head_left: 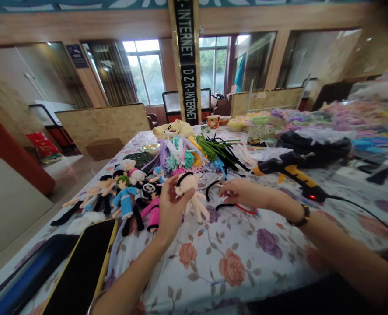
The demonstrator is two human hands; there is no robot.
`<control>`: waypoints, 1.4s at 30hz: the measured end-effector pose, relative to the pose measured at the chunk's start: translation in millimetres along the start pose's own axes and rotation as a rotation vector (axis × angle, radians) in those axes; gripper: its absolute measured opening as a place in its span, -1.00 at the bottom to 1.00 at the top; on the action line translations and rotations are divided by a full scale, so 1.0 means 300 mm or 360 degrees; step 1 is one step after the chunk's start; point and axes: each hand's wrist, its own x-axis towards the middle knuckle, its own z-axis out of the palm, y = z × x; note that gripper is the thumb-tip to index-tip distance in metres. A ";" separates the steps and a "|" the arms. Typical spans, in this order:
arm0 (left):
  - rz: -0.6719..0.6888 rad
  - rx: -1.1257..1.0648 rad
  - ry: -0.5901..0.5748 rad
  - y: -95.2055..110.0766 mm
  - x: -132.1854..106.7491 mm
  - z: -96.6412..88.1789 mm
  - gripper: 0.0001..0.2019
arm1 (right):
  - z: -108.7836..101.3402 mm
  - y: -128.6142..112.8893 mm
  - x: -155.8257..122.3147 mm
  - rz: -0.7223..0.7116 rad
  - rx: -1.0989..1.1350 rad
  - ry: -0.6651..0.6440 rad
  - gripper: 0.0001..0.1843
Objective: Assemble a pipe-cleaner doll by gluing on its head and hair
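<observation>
Pale doll (pixel 198 203) is in the left hand (pixel 172 203): its head, crossed by a black band (pixel 182 176), is grasped between the thumb in front and the fingers at the left side, with body and limbs projecting free past the thumb. Right hand (pixel 239 193), to the doll's right, has fingertips bent inward near black stems (pixel 225 206) and a red stem (pixel 246 210); whether they grasp anything cannot be told. Just left of the doll, dressed dolls (pixel 126 201) restrict room; behind it, bundles of fuzzy stems (pixel 177 159) do likewise. On the doll's near side, floral tablecloth (pixel 210 253) extends to its front edge, affording room. Well right of the doll lies a glue gun (pixel 281 162), red light (pixel 312 197) lit; nearer and left of the doll, a phone (pixel 78 267) in a yellow case. Far behind the doll, a pillar (pixel 187 65) reads "DZR-INTERNET", repeated above but cut off; lettering on a blue sign (pixel 76 56), left of the doll, is too small to read
</observation>
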 end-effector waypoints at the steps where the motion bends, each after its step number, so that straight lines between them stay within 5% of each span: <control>1: -0.0011 0.0003 -0.0008 0.003 -0.002 0.000 -0.55 | 0.023 0.004 0.008 -0.0044 -0.0001 -0.0062 -0.84; 8: -0.0002 0.0007 -0.0096 -0.005 -0.006 -0.001 -0.57 | 0.068 0.005 0.019 -0.0071 0.0012 -0.0082 -0.89; 15: -0.0025 0.0044 -0.0164 0.014 -0.013 0.007 -0.58 | -0.033 -0.046 0.001 0.0198 0.0632 0.0479 -0.80; 23: -0.0011 0.0046 -0.0270 0.009 -0.001 0.022 -0.58 | -0.083 -0.145 0.017 0.0217 0.1026 0.0889 -0.68; 33: -0.0232 -0.0016 -0.0401 0.031 0.033 0.092 -0.51 | -0.084 -0.143 0.015 0.0046 0.0443 0.1381 -0.84; 38: -0.0387 -0.0158 -0.0560 0.038 0.057 0.132 -0.54 | -0.096 -0.110 0.016 -0.0010 0.0625 0.1317 -0.83; 42: -0.0398 -0.0110 -0.0519 0.030 0.064 0.144 -0.48 | -0.113 -0.094 0.010 -0.0010 0.0572 0.1324 -0.83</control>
